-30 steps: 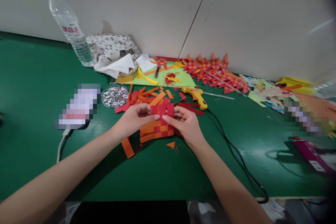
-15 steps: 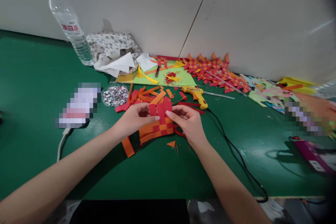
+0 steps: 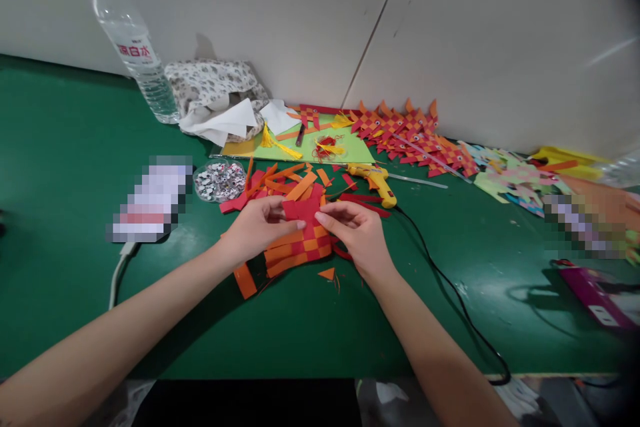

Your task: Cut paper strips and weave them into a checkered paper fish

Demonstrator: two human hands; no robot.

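Between my hands is a red and orange woven paper piece (image 3: 311, 247), checkered near its right side, with red strips pointing away from me and orange strips trailing left. My left hand (image 3: 267, 220) pinches the red strips from the left, thumb on top. From the right, my right hand (image 3: 353, 223) grips the piece, its thumb at the red strips just above the checkered part. The fingers under the paper are partly hidden. Cut orange and red paper strips (image 3: 275, 181) lie in a heap just beyond. A small orange triangle (image 3: 327, 273) rests on the table nearby.
A yellow glue gun (image 3: 377, 183) with a black cord lies right of the heap. Googly eyes fill a clear dish (image 3: 219, 180). Left are a charging phone (image 3: 150, 203) and a water bottle (image 3: 131, 47). Finished woven fish (image 3: 405, 133) are piled by the wall.
The red strips between my hands have shifted: the gap between them has closed, and the right one no longer stands out beside my right fingers. Both hands stay nearly in place.
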